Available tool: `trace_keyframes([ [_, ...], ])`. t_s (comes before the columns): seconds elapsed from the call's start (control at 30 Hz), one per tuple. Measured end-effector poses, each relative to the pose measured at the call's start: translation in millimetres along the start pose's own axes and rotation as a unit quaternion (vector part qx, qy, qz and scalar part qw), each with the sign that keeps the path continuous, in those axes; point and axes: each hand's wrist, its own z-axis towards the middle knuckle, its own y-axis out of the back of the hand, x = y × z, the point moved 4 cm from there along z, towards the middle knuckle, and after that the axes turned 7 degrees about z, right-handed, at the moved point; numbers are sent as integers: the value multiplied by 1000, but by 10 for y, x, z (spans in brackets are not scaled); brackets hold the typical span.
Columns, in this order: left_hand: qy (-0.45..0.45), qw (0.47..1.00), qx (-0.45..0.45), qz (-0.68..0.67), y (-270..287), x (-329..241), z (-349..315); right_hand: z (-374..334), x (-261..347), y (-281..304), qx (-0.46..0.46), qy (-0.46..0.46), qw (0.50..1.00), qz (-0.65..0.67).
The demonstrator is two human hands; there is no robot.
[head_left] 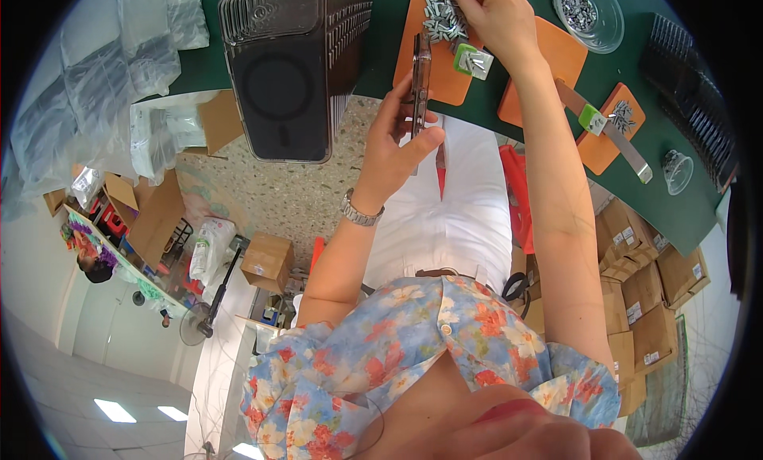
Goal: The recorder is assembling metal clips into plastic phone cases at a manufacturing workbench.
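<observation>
Across the lower centre of the frame spreads a floral shirt [397, 333], with white trousers [445, 222] above it. Toward the upper centre, the left hand [395, 142], a watch [362, 209] on its wrist, grips a dark phone case [421, 75] seen edge-on, thumb on one side and fingers on the other. At the top, the right hand [499, 13] bends its fingertips to a pile of small metal pieces [439, 15] on an orange board [445, 88]; whether it pinches one I cannot tell. Left of the board stands a stack of phone cases [278, 102]; at upper right, a clear bowl [612, 37] holds more pieces on the green table [668, 214]. Farther off are cardboard boxes [656, 329] at lower right and a fan [195, 325] at lower left.
</observation>
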Motion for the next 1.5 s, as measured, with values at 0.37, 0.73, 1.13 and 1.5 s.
trace_keyframes([
  [0.37,11,999,7,-29,24,-21,-32,-588,428,644,73,-216,695,682],
  [0.73,6,998,8,-55,28,-101,-41,-517,484,546,58,-194,842,500],
  [1.13,6,996,8,-85,24,-200,100,-435,604,356,61,-31,974,214],
  [1.5,-12,997,31,-68,-37,-275,214,-478,601,373,42,-36,971,234],
])
